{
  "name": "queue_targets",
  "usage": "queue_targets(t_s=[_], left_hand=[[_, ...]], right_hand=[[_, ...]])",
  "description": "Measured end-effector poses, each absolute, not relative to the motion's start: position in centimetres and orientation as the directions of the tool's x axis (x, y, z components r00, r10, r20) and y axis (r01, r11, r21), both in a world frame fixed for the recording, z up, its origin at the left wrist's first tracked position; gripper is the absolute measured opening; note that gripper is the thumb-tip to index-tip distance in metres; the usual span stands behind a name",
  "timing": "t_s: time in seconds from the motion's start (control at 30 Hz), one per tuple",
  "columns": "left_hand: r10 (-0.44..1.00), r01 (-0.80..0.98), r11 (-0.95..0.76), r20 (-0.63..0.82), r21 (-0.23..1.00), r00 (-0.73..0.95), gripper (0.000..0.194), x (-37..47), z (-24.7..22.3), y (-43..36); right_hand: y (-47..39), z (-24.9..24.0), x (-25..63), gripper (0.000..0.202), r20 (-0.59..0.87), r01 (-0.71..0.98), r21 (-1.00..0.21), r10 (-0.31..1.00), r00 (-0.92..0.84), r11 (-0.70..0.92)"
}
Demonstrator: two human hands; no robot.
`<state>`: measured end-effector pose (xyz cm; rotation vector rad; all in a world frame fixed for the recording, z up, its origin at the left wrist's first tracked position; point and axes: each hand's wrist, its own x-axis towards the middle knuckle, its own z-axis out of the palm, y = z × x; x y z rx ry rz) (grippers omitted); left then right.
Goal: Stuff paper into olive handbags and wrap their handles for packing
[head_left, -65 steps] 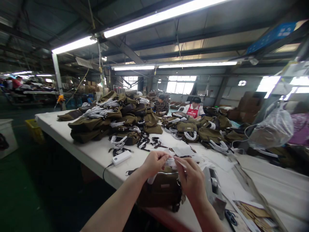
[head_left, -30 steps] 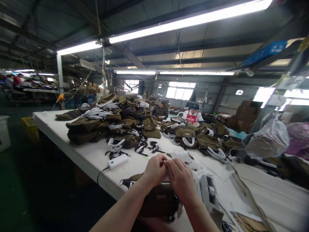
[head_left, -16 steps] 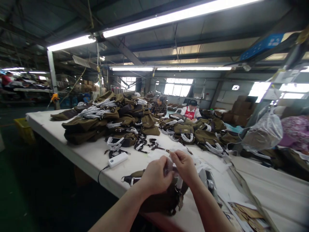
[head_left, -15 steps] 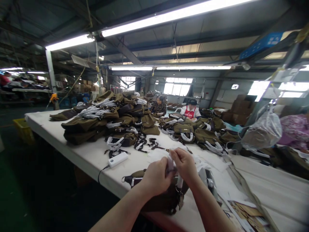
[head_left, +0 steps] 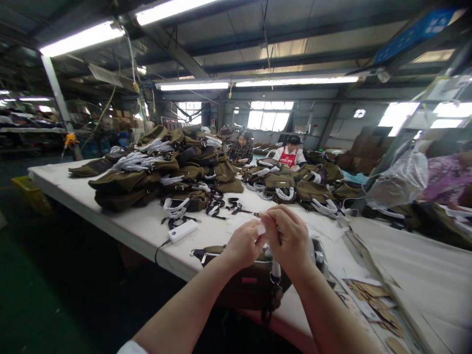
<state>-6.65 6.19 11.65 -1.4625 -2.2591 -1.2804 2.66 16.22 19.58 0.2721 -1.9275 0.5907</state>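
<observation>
A dark olive bag (head_left: 236,290) lies at the table's near edge, a small pink label on its side and a metal ring at its left end. Above it, my left hand (head_left: 245,244) pinches a small white wrapping piece (head_left: 261,229). My right hand (head_left: 289,238) meets it there with bent fingers, closed on the same piece, partly hiding it. Below the right hand, a white-wrapped handle end (head_left: 276,268) runs down to a dark clip and ring. The rest of the handle is hidden behind my hands.
A large heap of olive bags (head_left: 129,184) with white-wrapped handles covers the back left of the white table (head_left: 129,228). Dark straps (head_left: 216,204) and a white power bank (head_left: 183,231) lie nearer. Tan cut pieces (head_left: 376,300) sit at right. Two people (head_left: 289,155) work opposite.
My right hand has turned and come closer over the wrapping, hiding more of it. The bag's side and pink label now show. The view has shifted slightly.
</observation>
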Motion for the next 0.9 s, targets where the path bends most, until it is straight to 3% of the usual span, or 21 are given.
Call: queue_targets(t_s=[0.1, 0.17, 0.2, 0.33, 0.43, 0.53, 0.67, 0.83, 0.9], left_hand=[[0.698, 0.716, 0.255, 0.389, 0.650, -0.601, 0.033, -8.3, 9.0, 6.9], [0.653, 0.702, 0.243, 0.423, 0.669, -0.629, 0.032, -8.8, 8.3, 6.7], [0.620, 0.728, 0.218, 0.484, 0.650, -0.618, 0.031, -8.9, 8.4, 6.5], [0.537, 0.835, 0.209, 0.654, 0.509, -0.533, 0.031, -8.7, 10.6, 6.1], [0.505, 0.870, 0.242, 0.710, 0.430, -0.491, 0.034, -9.1, 12.4, 6.4], [0.473, 0.914, 0.235, 0.782, 0.332, -0.406, 0.031, -9.9, 13.7, 7.1], [0.484, 0.967, 0.171, 0.839, 0.190, -0.250, 0.026, -10.8, 13.9, 8.6], [0.676, 0.982, 0.169, 0.716, 0.083, -0.177, 0.028, -10.9, 10.6, 10.7], [0.677, 0.976, 0.200, 0.708, 0.085, -0.200, 0.033, -10.6, 9.2, 10.9]], right_hand=[[15.8, 22.3, 5.2, 0.032, 0.952, -0.592, -0.271, 0.302, -0.048, 0.759], [16.6, 23.6, 6.5, 0.035, 0.901, -0.638, -0.219, 0.404, 0.159, 0.739], [17.2, 23.7, 6.9, 0.035, 0.889, -0.628, -0.223, 0.420, 0.183, 0.745], [20.3, 19.7, 7.9, 0.029, 0.910, -0.402, -0.414, 0.380, -0.167, 0.816], [22.2, 13.8, 9.4, 0.023, 0.817, -0.133, -0.494, 0.407, -0.409, 0.859], [23.4, 8.1, 11.7, 0.025, 0.701, 0.033, -0.567, 0.504, -0.504, 0.823], [24.6, 2.8, 15.1, 0.029, 0.565, 0.101, -0.630, 0.544, -0.621, 0.770], [25.5, -1.5, 18.2, 0.036, 0.383, 0.262, -0.683, 0.640, -0.666, 0.682], [25.4, -3.2, 19.0, 0.040, 0.321, 0.299, -0.689, 0.648, -0.691, 0.661]])
